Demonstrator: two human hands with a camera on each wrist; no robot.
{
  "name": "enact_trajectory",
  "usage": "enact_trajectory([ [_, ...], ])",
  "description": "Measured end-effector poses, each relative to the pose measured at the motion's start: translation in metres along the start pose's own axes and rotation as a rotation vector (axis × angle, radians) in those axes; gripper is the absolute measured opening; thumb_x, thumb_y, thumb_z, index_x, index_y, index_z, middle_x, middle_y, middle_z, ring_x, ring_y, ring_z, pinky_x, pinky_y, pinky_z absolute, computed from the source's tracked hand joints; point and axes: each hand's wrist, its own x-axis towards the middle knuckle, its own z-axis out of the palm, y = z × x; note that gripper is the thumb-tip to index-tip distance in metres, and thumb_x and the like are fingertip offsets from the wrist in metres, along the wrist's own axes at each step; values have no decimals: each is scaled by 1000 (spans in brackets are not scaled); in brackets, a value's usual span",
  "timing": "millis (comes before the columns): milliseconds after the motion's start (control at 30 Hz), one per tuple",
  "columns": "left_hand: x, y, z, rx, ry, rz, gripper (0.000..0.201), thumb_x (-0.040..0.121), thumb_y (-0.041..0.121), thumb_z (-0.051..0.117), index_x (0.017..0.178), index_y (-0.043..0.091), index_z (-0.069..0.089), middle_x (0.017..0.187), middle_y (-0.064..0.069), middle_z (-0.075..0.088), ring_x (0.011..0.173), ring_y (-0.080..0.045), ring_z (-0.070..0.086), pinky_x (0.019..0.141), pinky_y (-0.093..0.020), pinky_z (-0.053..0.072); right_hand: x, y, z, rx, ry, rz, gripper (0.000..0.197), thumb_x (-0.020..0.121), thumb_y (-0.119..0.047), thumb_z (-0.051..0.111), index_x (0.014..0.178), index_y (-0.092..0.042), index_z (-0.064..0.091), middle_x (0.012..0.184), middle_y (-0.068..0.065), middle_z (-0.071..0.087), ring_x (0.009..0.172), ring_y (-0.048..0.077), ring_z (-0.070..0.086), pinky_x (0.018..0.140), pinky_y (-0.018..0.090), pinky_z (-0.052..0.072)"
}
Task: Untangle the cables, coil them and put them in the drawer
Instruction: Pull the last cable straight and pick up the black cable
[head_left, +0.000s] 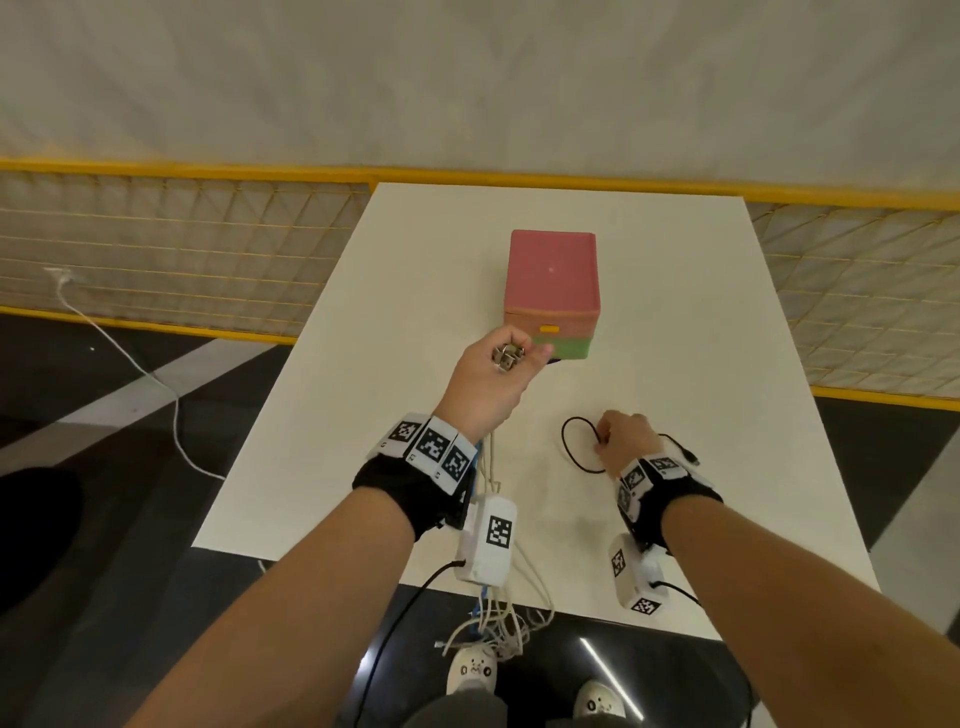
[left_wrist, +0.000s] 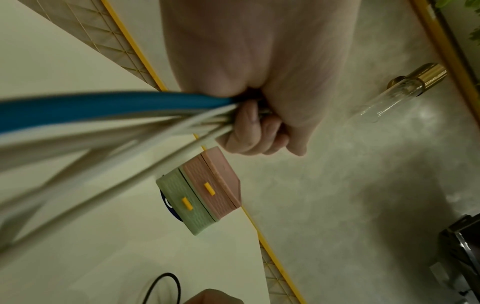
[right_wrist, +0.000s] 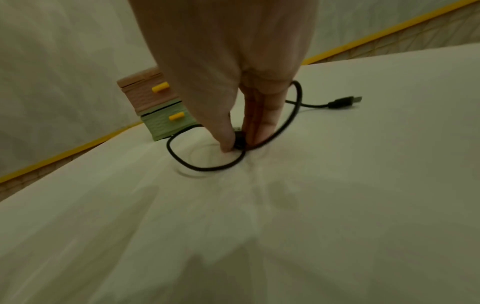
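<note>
It looked like a test area in a lab: a white table (head_left: 322, 415) stood inside yellow mesh fencing (head_left: 156, 249) on a dark floor (head_left: 78, 519).

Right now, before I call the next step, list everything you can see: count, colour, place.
black USB cable: one, black, looped on the table near its front right, one plug lying free
cable bundle: several white and one blue, hanging from the left hand past the table's front edge towards the floor
plugs: a cluster, metallic, sticking up out of the left grip
drawer box: one, pink over green, yellow handles, both drawers closed, mid-table
table: one, white
mesh fence: yellow, behind the table
loose white cable: one, on the floor at left
left hand: raised, grips the bundle
right hand: on the table, pinches the black USB cable
</note>
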Motion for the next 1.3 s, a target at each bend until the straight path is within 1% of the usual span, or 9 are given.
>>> enact_trajectory([
  [167, -1, -1, -4, -38, 6, 23, 21, 91, 25, 66, 82, 14, 51, 54, 2, 32, 43, -13, 24, 39, -17, 20, -7, 2, -4, 224, 133, -102, 17, 85, -9, 61, 102, -13, 61, 107, 13, 52, 81, 27, 56, 73, 31, 46],
  [300, -6, 4, -3, -50, -12, 53, 20, 88, 22, 70, 81, 14, 52, 54, 6, 34, 44, -13, 24, 39, -17, 21, -27, -1, -26, 510, 221, -371, 34, 76, 1, 70, 106, -14, 69, 91, 4, 53, 81, 21, 59, 85, 32, 51],
  [467, -10, 14, 11, 6, -43, 92, 15, 86, 24, 72, 97, 14, 68, 44, 18, 48, 40, -2, 34, 41, -15, 28, -73, -14, -65, 850, 287, -583, 68, 78, -1, 71, 132, -34, 45, 81, -3, 63, 83, 8, 65, 80, 19, 53],
  [633, -16, 27, 29, 47, -66, 178, 11, 83, 28, 75, 86, 20, 69, 64, 19, 58, 47, 4, 48, 48, -15, 35, -98, -30, -92, 1029, 367, -669, 78, 78, -4, 72, 139, -26, 28, 87, 1, 63, 77, 10, 65, 68, 18, 53],
  [800, -18, 42, 29, 78, -11, 295, 9, 88, 27, 69, 81, 23, 65, 64, 17, 62, 59, 4, 54, 56, -11, 41, -107, -30, -94, 872, 281, -740, 24, 92, -11, 56, 107, -29, 53, 79, -1, 62, 71, 13, 64, 74, 27, 53],
  [900, -23, 50, 26, -50, 22, 259, 12, 92, 29, 64, 80, 25, 63, 60, 11, 58, 49, -4, 49, 50, -19, 36, -111, -28, -90, 749, 195, -772, 20, 100, -14, 39, 90, -17, 56, 64, -12, 54, 67, 17, 60, 70, 19, 45],
  [1100, -27, 68, 8, -255, 75, 220, 12, 97, 19, 57, 92, 8, 59, 77, -11, 70, 48, -10, 42, 43, -18, 35, -107, 3, -64, 411, 76, -710, 25, 102, -25, 27, 90, -24, 49, 75, 0, 53, 66, 13, 50, 71, 26, 42],
  [1167, -29, 67, 8, -198, 57, 230, 10, 96, 19, 57, 89, 12, 59, 78, -18, 67, 49, -11, 43, 45, -20, 35, -109, 3, -67, 432, 32, -678, 22, 100, -29, 33, 108, -23, 53, 90, -13, 57, 83, 6, 57, 83, 25, 43],
  [1300, -37, 66, 18, -75, -12, 275, 8, 93, 22, 63, 86, 20, 59, 67, 2, 61, 53, -9, 51, 50, -22, 42, -123, -25, -91, 651, -23, -753, 63, 92, -30, 57, 145, -27, 24, 137, -11, 46, 129, -2, 42, 110, 19, 33],
])
